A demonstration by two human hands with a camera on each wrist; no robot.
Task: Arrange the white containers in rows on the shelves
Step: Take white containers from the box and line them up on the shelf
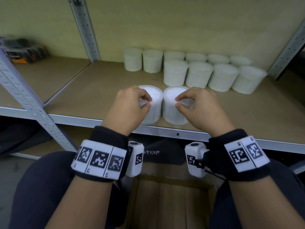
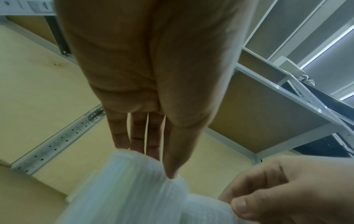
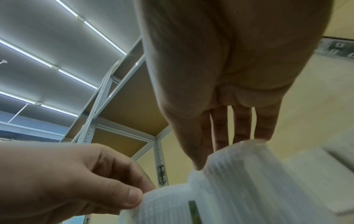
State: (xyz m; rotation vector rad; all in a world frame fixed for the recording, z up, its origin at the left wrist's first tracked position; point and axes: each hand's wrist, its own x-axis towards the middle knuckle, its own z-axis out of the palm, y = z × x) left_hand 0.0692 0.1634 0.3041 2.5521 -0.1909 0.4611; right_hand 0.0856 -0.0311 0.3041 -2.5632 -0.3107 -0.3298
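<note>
Left hand [image 1: 130, 103] and right hand [image 1: 196, 104] each grip a white container [image 1: 153, 111] [image 1: 173, 113], side by side, touching, at the shelf's [image 1: 99, 90] front edge; ten more stand behind.

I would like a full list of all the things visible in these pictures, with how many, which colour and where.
Arranged containers: ten, white, ribbed; back right of the shelf, six in the rear row, four in front.
Held containers: two, white; side by side near the shelf's front edge, one under each hand.
Shelf: one, brown board with a grey metal edge.
Uprights: grey perforated metal; at the left, the centre back and the right.
Dark packages: black with orange; back left, too blurred to count.
Cardboard box: one, brown, open; below, between the person's knees.
Wrist bands: two, black with white marker blocks.
Left hand: grips the left container from above.
Right hand: grips the right container from above.
</note>
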